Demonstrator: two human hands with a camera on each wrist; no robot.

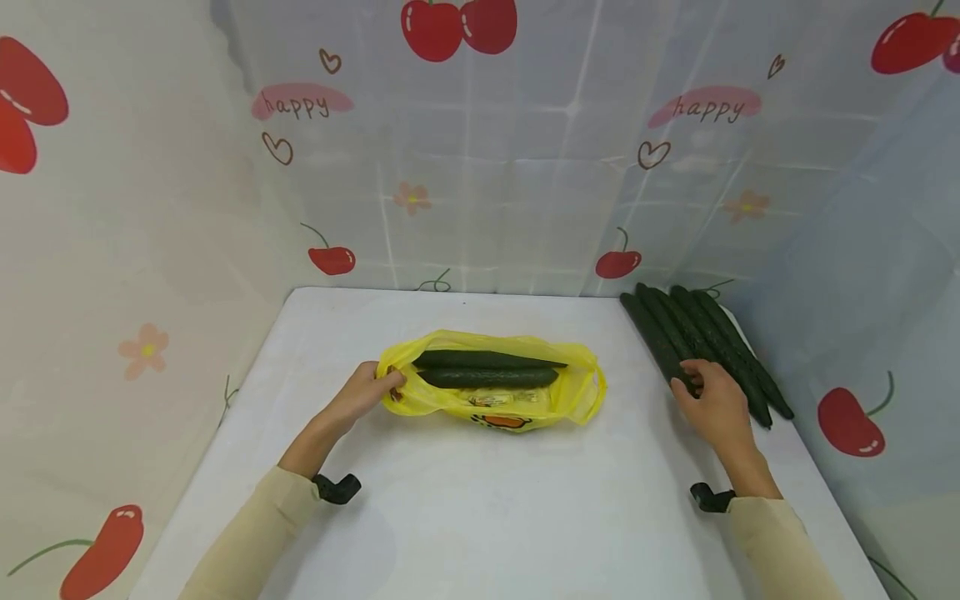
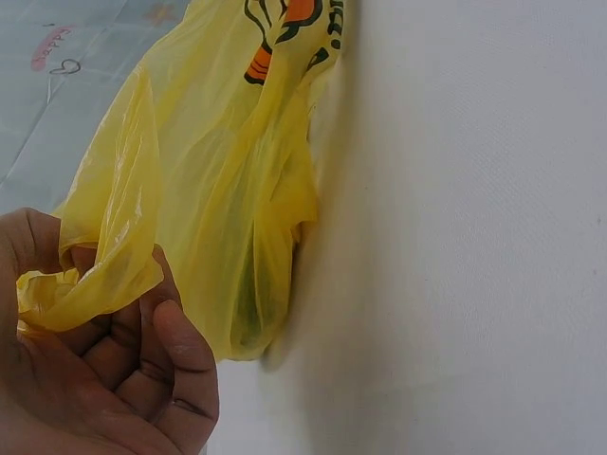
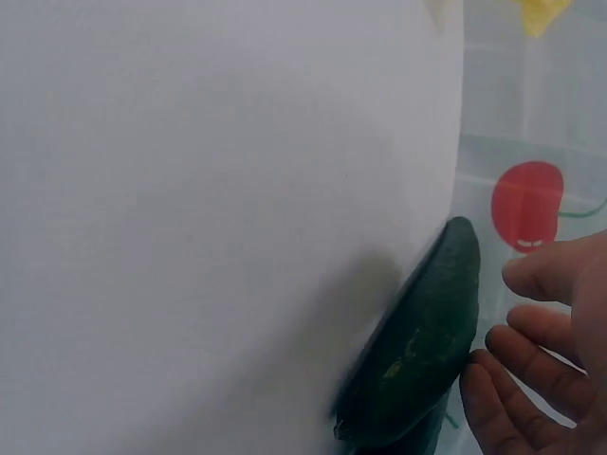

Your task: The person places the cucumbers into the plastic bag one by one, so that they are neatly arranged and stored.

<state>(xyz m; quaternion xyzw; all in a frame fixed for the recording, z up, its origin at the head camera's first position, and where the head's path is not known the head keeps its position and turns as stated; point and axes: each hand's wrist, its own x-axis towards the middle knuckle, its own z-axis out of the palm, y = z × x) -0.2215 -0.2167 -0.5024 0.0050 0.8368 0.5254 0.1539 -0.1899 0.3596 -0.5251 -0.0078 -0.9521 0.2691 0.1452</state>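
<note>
A yellow plastic bag (image 1: 588, 392) lies on its side on the table, its mouth toward the head camera. Inside it, two cucumbers (image 1: 487, 378) lie side by side. My left hand (image 1: 365, 390) grips the bag's left edge; in the left wrist view its fingers curl round a loop of the thin yellow plastic (image 2: 114, 275). My right hand (image 1: 715, 406) is over the near end of the leftmost cucumber (image 1: 651, 335) in a group of several. In the right wrist view the thumb and fingers are spread apart beside a cucumber (image 3: 417, 341), not closed round it.
The white table (image 1: 480, 517) ends at a patterned curtain (image 1: 495, 183) behind and at the sides. Other cucumbers (image 1: 738, 358) lie in a slanting row along the table's right edge. Black wrist mounts (image 1: 337, 489) sit by both sleeves.
</note>
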